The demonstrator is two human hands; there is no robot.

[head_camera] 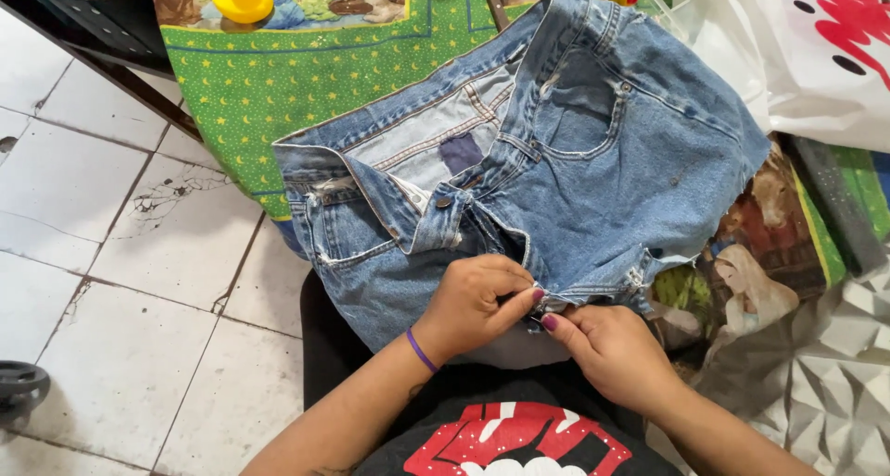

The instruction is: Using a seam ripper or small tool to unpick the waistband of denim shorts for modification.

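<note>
While both hands, left hand [473, 300] and right hand [612, 346], pinch the near crotch seam of the denim shorts [575, 170] on our lap, we risk tearing the frayed denim by overpulling.

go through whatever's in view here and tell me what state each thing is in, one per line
denim shorts: spread flat, fly open, waistband unbuttoned, hem frayed
left hand: pinching the crotch seam of the shorts
right hand: pinching the same seam from the other side
green cloth: spread under the shorts
white plastic bag: crumpled, lying beside the shorts
</note>
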